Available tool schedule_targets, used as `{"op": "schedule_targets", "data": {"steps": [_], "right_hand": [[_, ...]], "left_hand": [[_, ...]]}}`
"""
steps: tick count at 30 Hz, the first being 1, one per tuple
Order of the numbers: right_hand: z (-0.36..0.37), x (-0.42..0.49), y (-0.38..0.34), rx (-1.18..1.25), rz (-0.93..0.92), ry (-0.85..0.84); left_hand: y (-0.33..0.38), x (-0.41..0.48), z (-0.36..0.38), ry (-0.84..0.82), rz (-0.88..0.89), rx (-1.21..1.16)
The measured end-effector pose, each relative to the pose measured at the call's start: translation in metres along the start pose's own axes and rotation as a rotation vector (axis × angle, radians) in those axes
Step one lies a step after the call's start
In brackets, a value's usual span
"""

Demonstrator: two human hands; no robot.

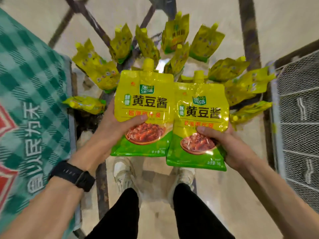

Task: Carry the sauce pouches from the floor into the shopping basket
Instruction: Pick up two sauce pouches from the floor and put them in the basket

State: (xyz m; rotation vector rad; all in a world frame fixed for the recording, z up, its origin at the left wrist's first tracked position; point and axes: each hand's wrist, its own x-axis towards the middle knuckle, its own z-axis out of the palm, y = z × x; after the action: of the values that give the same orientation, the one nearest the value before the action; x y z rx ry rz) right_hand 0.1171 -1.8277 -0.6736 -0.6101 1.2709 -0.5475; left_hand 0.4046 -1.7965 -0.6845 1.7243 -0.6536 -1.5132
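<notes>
Sauce pouches, two of them, are up off the floor (215, 213) and held side by side with spouts upward. The left pouch (143, 107) is in the left hand (110, 133) and the right pouch (198, 121) is in the right hand (224, 144), with their inner edges just overlapping. Each hand grips its pouch low down, thumb pressed across the printed front and fingers wrapped behind.

Both pouches look full and slick. With one hand gripping near the base, the heavy top could fold over or the pouch could slide free on the way to the basket. Held this close, they could also knock each other loose.

The remaining pouches (96, 69) lie and lean in a loose fan on the floor just beyond the white shoes (123, 171). The wire mesh wall (296, 118) at the right edge is probably the shopping basket, though only a blurred part shows. A green checked bag (31, 94) fills the left side. Dark metal bars (101, 178) cross the floor beside and ahead of the feet and could catch a shoe on a turn toward the mesh.
</notes>
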Motion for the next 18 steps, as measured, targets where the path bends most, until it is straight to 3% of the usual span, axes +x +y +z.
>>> {"op": "schedule_targets", "data": {"steps": [8,18], "right_hand": [[0.037,-0.104,-0.138,-0.018,-0.053,-0.006],[0.075,-0.252,-0.28,-0.045,-0.062,-0.053]], "left_hand": [[0.152,-0.091,-0.01,-0.001,0.076,0.0],[0.295,-0.23,-0.017,0.052,0.014,-0.059]]}}
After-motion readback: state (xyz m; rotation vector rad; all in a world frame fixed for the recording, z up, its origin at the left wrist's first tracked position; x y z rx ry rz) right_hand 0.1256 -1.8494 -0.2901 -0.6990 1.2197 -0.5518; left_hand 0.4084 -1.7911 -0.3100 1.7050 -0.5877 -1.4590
